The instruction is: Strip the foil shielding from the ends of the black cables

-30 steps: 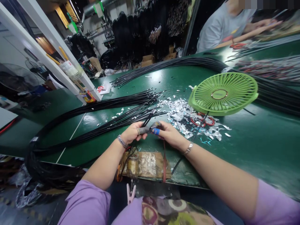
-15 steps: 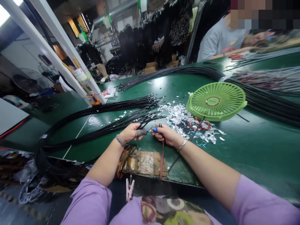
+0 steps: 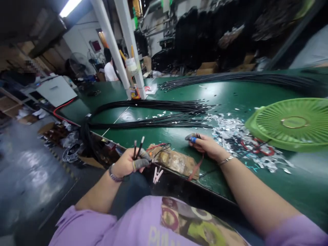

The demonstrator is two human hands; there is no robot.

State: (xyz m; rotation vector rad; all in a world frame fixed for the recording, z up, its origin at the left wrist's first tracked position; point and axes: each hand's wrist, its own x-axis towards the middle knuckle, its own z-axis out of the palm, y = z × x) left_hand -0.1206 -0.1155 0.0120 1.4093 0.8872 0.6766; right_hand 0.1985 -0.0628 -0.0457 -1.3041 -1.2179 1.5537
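In the view from my head, my left hand [image 3: 128, 162] hangs just off the near edge of the green surface [image 3: 297, 191], thumb and fingers pressed around two black cables [image 3: 140, 147], their ends upright above the grip, one pale-tipped. I seem to hold them low so the ends stand free. My right hand [image 3: 206, 145] is above the surface, farther in from that edge, fingers bent and bunched; whether they pinch anything, I cannot tell. Grey covers [image 3: 141, 164] sheathe digits on both hands, probably to spare the skin. Between them at the near edge lies a block [image 3: 179, 161] of brown cardboard under wrinkled, glossy tape; a pink clothespin [image 3: 157, 175] juts over the edge. Farther in, a smooth black cable bundle [image 3: 148, 103] doubles back like a hairpin, its tips gathered toward the right edge, presumably to keep them together. Beyond my right hand, thin, crumpled silvery scraps [image 3: 228, 128] spread beside a ribbed green plastic grille [image 3: 279, 133].
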